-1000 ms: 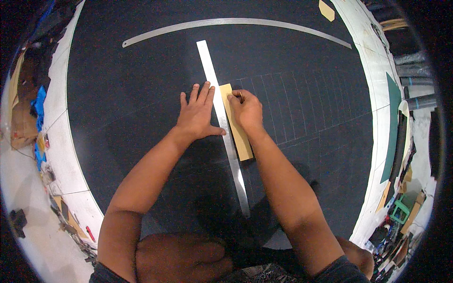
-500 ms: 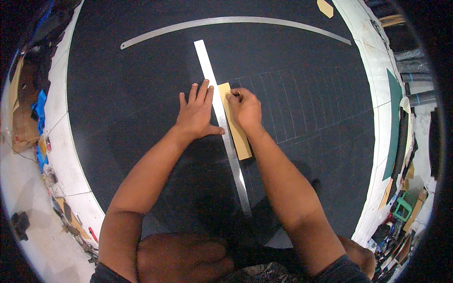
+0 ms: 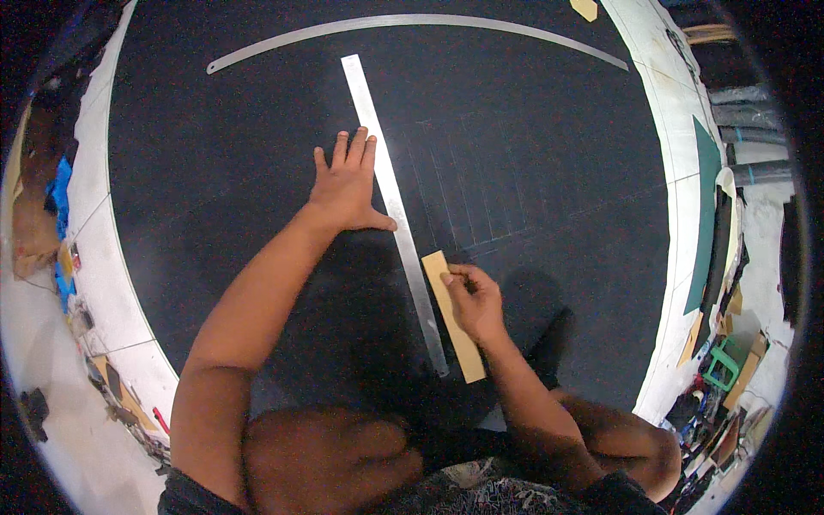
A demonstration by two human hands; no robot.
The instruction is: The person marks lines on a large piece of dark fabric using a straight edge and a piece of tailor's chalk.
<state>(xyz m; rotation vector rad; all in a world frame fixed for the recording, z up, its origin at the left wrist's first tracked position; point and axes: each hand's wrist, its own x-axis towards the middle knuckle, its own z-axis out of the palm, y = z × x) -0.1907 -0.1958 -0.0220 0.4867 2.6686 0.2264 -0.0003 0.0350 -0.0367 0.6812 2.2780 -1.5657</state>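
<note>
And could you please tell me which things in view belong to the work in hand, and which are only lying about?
Seem in use:
near metal ruler, left hand spread over its edge
tan strip, held by right hand
black sheet, beneath them

Seem just lying about:
far metal ruler
small tan piece, upper right
green sheet, right

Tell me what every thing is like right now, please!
Left hand: fingers spread, touching the near ruler
Right hand: fingers pinched at the yellow strip
Near ruler: flat
Yellow strip: beside the near ruler's lower half
Far ruler: untouched
Black sheet: spread out, marked with faint lines
</note>
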